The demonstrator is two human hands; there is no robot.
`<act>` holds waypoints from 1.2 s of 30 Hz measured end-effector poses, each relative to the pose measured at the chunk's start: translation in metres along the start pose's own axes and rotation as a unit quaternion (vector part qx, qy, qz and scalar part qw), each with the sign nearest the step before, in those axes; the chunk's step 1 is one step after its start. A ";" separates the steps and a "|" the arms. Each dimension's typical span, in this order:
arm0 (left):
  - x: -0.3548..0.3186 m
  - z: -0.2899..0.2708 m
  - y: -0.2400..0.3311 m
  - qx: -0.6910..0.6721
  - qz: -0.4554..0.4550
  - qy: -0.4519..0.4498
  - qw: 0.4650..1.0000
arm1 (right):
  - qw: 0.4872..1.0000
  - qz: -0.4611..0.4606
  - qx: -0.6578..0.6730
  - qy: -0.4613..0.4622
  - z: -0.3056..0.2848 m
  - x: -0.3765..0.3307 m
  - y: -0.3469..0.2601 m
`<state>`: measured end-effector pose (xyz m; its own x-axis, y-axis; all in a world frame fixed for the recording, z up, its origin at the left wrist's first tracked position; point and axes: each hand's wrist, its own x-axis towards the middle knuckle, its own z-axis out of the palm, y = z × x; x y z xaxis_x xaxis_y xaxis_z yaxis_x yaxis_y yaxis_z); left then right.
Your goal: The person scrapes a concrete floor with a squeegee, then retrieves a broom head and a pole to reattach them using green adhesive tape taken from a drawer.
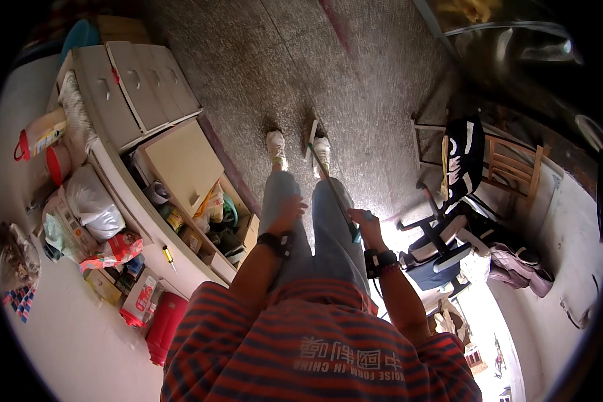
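Observation:
My right hand (366,228) is closed round the upper end of a long-handled tool with a narrow pale head, perhaps a squeegee or flat mop. Its thin dark handle (335,185) slants down in front of my right leg, and a teal end piece shows just below my grip. The pale bar-shaped head (311,139) is beside my right shoe, near the floor. Over my left thigh hovers my left hand (289,213), slightly blurred, holding nothing that I can see, its fingers loosely stretched. Both wrists wear black bands.
Left is a long cabinet with grey doors (104,90) and an open compartment of bags and boxes (208,214). Bags and a red container (166,328) stand on its top. Right are an office chair base (442,244) and a wooden chair (512,164). Speckled floor (248,67) lies ahead.

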<state>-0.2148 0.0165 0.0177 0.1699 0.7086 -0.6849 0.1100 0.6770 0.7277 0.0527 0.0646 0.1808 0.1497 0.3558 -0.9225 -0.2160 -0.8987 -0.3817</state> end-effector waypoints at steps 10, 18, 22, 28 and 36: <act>-0.002 -0.091 0.012 0.048 -0.018 -0.011 0.999 | 0.992 -0.117 -0.028 -0.032 0.111 -0.018 -0.069; -0.006 -0.159 0.012 0.052 -0.133 0.059 0.988 | 0.966 -0.167 0.166 -0.106 0.192 0.069 -0.144; -0.019 -0.159 0.114 -0.137 -0.288 0.128 0.939 | 0.959 -0.109 0.260 0.004 0.198 0.153 -0.161; -0.045 -0.169 0.117 -0.153 -0.297 0.162 0.929 | 0.946 -0.128 0.296 -0.022 0.195 0.152 -0.189; 0.004 -0.157 0.139 -0.152 -0.258 0.096 0.949 | 0.970 -0.084 0.227 0.032 0.184 0.142 -0.186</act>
<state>-0.3527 0.1447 0.1105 -0.0139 0.2703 -0.9627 -0.1621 0.9494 0.2689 -0.0638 0.3293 0.1105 0.2765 0.4569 -0.8455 -0.5844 -0.6185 -0.5253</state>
